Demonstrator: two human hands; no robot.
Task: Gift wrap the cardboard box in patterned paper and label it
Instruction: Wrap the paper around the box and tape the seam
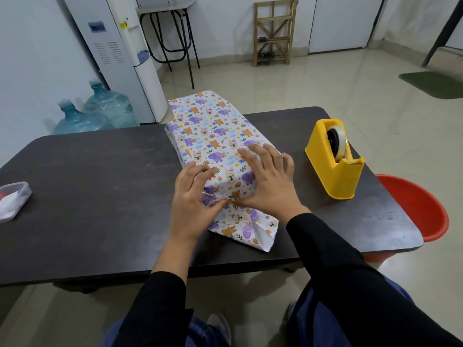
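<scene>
A long box wrapped in white paper with purple elephants and orange bears (pixel 215 136) lies lengthwise on the dark table (pixel 100 196). Its near end has a folded flap (pixel 253 229) lying on the table, white underside showing. My left hand (pixel 193 199) rests on the box's near left corner, thumb pressing a strip of clear tape on the near end face. My right hand (pixel 268 179) lies flat on the top of the box with fingers spread, its thumb meeting the left thumb at the tape. The far end of the paper stands open.
A yellow tape dispenser (pixel 335 159) with a roll of clear tape stands at the right of the table. A small clear plastic container (pixel 12 201) sits at the left edge. A red bucket (pixel 416 209) is on the floor beside the right edge.
</scene>
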